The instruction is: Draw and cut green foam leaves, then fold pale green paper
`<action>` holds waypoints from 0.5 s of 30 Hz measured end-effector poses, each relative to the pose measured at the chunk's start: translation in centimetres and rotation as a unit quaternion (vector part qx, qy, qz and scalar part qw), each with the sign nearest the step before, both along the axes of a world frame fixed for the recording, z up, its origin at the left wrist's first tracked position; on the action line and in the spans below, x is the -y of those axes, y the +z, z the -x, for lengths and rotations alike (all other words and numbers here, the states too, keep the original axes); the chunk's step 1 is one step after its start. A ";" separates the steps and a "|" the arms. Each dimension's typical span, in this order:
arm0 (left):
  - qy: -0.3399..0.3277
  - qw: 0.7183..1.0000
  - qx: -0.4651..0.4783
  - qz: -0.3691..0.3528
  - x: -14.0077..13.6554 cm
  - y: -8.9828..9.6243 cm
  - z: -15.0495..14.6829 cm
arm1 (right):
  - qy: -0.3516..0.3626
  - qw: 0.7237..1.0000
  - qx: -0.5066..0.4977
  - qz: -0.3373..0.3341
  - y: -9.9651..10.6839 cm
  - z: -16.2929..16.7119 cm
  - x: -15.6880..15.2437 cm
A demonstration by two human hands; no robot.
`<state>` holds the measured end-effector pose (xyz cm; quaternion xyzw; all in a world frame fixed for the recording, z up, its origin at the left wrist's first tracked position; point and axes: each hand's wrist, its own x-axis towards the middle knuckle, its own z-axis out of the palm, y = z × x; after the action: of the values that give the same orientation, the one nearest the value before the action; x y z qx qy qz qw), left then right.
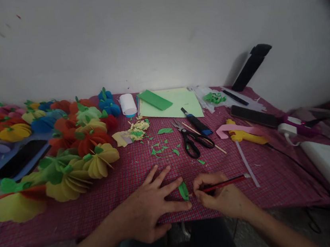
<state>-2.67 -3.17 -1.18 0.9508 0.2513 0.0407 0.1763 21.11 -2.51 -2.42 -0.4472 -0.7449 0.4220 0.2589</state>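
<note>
Pencil (230, 181) crosswise, tip leftward toward leaf (183, 191)

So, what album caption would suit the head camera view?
The right hand holds a red pencil at a green paper leaf beside the spread left hand, colourful paper ornaments nearby.

Two things before you. One leaf (183, 191): small, green, paper-like, cut to a slim shape; lies on the surface (267, 175), long axis running toward you, between the index and middle fingertips of your left hand (148, 209). One pencil (232, 181): red with dark striping, pale back end; held low and slantwise in your right grip (220, 197), point aimed left at the leaf's lower right edge; contact cannot be told.
</note>
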 end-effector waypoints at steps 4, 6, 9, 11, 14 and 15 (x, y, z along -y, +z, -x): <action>-0.002 1.000 0.000 -0.002 0.0 0.0 0.0 | -0.035 0.998 -0.032 0.037 -0.3 -0.2 -0.1; -0.001 1.000 0.002 -0.002 0.1 -0.1 0.0 | -0.065 0.991 -0.078 0.087 -0.3 -0.4 0.0; 0.007 1.000 0.012 -0.003 0.2 -0.2 0.0 | -0.098 0.977 -0.136 0.132 -0.1 -0.4 0.0; 0.011 1.000 0.018 -0.008 0.3 -0.3 0.0 | -0.102 0.977 -0.136 0.128 0.1 -0.3 0.0; 0.009 1.000 0.022 -0.014 0.3 -0.3 -0.1 | -0.099 0.984 -0.104 0.109 0.1 -0.1 0.0; 0.008 1.000 0.021 -0.014 0.3 -0.3 -0.1 | -0.096 0.987 -0.090 0.096 0.0 -0.1 -0.1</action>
<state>-2.62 -3.49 -1.51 0.9503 0.2543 0.0650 0.1677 21.23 -2.46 -2.44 -0.4995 -0.6286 0.5031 0.3199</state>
